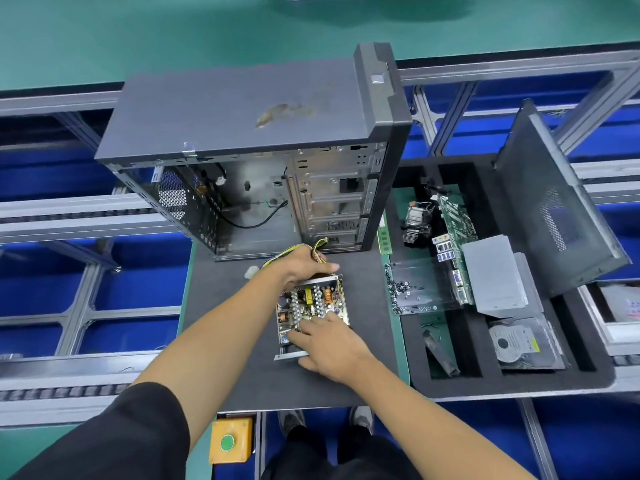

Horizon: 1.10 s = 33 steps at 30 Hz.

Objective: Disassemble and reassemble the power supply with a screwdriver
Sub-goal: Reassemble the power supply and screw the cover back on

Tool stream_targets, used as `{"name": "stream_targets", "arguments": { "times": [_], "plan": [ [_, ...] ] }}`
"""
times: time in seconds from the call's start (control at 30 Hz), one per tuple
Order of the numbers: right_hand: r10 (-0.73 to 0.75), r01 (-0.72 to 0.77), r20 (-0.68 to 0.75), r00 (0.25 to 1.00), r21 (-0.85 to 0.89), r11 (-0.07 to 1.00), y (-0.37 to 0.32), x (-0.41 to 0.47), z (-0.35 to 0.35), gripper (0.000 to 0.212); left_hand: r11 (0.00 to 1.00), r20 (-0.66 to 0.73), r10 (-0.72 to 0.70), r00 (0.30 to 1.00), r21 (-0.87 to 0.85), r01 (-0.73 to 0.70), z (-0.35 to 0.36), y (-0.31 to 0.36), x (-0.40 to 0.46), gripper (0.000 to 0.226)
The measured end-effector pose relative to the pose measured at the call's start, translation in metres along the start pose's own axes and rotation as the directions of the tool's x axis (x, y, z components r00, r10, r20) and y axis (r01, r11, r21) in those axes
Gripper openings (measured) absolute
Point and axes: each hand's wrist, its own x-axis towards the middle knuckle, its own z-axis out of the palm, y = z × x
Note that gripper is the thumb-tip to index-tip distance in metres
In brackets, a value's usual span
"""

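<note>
The power supply (311,310) lies open mid-worktop (225,306), just in front of the computer case (249,150). The left hand (304,263) grips its far end by the cable bundle (294,251); the right hand (329,344) lays relaxed fingers (301,332) on the circuit board. Best to lift evenly and spare the components.

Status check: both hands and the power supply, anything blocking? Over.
Left hand grips the yellow cable bundle at power supply's far end. Right hand on the near end. Power supply open, board exposed. No screwdriver seen.
</note>
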Motion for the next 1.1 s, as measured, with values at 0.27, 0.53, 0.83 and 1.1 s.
{"name": "stream_targets", "arguments": {
  "times": [0.27, 0.53, 0.83, 1.1],
  "plan": [
    [-0.027, 0.026, 0.013, 1.0, 0.024, 0.999, 0.001, 0.0, 0.0, 0.04, 0.899, -0.259, -0.237, 0.936, 0.308, 0.312, -0.001, -0.004, 0.0, 0.093],
    [-0.002, 0.001, 0.007, 1.0, 0.043, 0.999, -0.001, -0.001, -0.002, 0.039, 0.66, -0.306, 0.506, 0.807, 0.739, -0.133, 0.014, -0.027, -0.016, 0.024],
    [0.13, -0.127, -0.019, 0.991, 0.129, 0.984, -0.004, -0.001, -0.002, 0.036, 0.523, 0.193, 0.386, 0.902, 0.76, -0.386, -0.025, -0.042, -0.034, 0.041],
    [0.412, -0.288, -0.342, 0.845, 0.358, 0.888, 0.041, -0.023, -0.036, 0.048, 0.432, 0.137, 0.418, 0.898, 0.84, -0.329, -0.023, -0.032, -0.032, 0.037]
  ]
}}
